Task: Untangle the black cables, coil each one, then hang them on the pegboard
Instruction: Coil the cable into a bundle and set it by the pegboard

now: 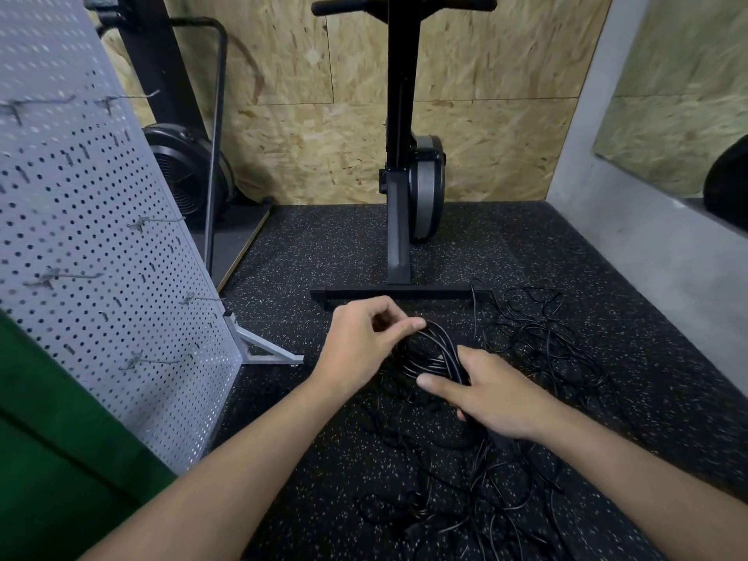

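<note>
Pegboard (101, 236) stands at left. Left hand (362, 344), fingers curled, meets the coiled cable (431, 350) at its far-left edge; grasp cannot be confirmed. Right hand (500, 400) grips the coil's near-right side. Tangled cables (538, 338) lie right and near.

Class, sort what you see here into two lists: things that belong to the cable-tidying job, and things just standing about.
Job: half-wound black cable coil, gripped by right hand, left hand pinching its top; tangled black cables on the floor; grey perforated metal pegboard with wire hooks.
Standing about: black upright exercise machine; black fan-wheel machine; green fabric.
</note>
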The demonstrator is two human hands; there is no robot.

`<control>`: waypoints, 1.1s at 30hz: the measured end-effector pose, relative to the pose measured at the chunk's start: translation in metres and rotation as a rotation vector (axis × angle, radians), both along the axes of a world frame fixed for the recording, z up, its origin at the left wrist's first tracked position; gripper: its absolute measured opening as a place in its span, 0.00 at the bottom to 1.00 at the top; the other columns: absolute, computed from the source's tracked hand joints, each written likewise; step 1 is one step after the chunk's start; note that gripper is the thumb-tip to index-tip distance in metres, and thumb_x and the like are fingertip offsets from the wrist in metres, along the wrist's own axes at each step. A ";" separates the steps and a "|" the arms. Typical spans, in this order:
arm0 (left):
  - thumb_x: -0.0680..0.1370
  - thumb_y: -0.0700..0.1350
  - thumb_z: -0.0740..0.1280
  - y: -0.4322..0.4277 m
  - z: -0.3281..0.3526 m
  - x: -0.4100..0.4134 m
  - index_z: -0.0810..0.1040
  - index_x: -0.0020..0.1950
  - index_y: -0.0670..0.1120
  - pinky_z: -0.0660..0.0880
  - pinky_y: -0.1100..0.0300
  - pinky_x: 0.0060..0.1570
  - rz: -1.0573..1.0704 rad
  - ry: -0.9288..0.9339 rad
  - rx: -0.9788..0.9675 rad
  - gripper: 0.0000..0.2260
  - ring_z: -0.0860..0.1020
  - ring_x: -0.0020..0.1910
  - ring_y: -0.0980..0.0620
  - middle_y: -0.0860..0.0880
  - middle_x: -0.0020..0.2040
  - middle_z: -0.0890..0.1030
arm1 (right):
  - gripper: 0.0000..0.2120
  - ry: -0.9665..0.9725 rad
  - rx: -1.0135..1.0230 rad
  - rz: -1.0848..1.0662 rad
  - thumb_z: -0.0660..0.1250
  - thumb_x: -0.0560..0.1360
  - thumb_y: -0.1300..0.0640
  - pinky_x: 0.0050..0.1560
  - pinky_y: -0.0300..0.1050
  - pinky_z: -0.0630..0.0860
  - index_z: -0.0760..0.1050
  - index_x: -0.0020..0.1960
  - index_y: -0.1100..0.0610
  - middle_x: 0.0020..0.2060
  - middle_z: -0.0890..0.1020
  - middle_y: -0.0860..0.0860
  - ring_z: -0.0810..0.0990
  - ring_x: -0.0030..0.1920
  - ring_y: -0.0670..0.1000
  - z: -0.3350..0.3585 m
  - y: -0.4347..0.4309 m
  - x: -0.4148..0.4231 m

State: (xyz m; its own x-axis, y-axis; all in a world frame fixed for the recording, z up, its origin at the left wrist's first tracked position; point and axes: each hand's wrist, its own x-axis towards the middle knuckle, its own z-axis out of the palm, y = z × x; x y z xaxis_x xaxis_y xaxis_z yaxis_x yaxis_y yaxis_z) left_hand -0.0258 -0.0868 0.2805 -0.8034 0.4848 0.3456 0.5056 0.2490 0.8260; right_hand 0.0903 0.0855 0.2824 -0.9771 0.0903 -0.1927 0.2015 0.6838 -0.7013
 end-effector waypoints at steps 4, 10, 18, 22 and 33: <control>0.78 0.52 0.76 0.004 -0.002 -0.003 0.82 0.42 0.50 0.77 0.63 0.42 -0.008 0.042 0.005 0.09 0.78 0.38 0.59 0.53 0.39 0.83 | 0.11 -0.001 0.075 0.008 0.67 0.80 0.39 0.43 0.46 0.80 0.73 0.49 0.46 0.38 0.84 0.48 0.84 0.37 0.46 0.005 0.002 0.001; 0.83 0.50 0.69 0.010 -0.025 -0.007 0.80 0.59 0.56 0.81 0.55 0.56 -0.062 -0.304 -0.004 0.06 0.82 0.54 0.54 0.56 0.54 0.83 | 0.08 0.177 -0.277 -0.341 0.73 0.79 0.47 0.46 0.47 0.80 0.80 0.55 0.50 0.40 0.86 0.46 0.85 0.38 0.47 0.009 0.025 -0.011; 0.82 0.44 0.68 0.024 -0.059 0.001 0.79 0.70 0.55 0.58 0.56 0.80 -0.445 0.130 -0.559 0.16 0.59 0.81 0.60 0.57 0.79 0.68 | 0.10 0.229 -0.877 -0.304 0.72 0.79 0.55 0.43 0.53 0.77 0.77 0.54 0.60 0.33 0.76 0.50 0.76 0.32 0.50 0.030 0.031 -0.009; 0.86 0.45 0.64 0.015 -0.064 -0.020 0.77 0.71 0.56 0.57 0.47 0.82 -0.396 0.213 -0.718 0.15 0.51 0.83 0.59 0.59 0.81 0.64 | 0.10 0.247 -0.746 -0.470 0.73 0.80 0.54 0.40 0.52 0.77 0.75 0.45 0.58 0.33 0.77 0.52 0.77 0.31 0.51 0.029 0.039 -0.009; 0.81 0.52 0.71 0.018 -0.016 0.001 0.81 0.50 0.51 0.77 0.59 0.51 -0.330 0.243 -0.446 0.06 0.79 0.48 0.60 0.58 0.47 0.82 | 0.27 -0.002 0.133 -0.315 0.60 0.79 0.31 0.38 0.45 0.77 0.74 0.57 0.55 0.39 0.83 0.51 0.83 0.39 0.51 0.005 0.054 0.000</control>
State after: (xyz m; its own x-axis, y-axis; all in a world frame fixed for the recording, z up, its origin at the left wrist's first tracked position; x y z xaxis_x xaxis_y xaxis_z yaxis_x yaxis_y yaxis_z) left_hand -0.0249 -0.0685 0.2641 -0.5098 0.8352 0.2063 0.7760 0.3429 0.5295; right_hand 0.0902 0.1393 0.2869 -0.8968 0.4120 -0.1610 0.4186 0.6730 -0.6098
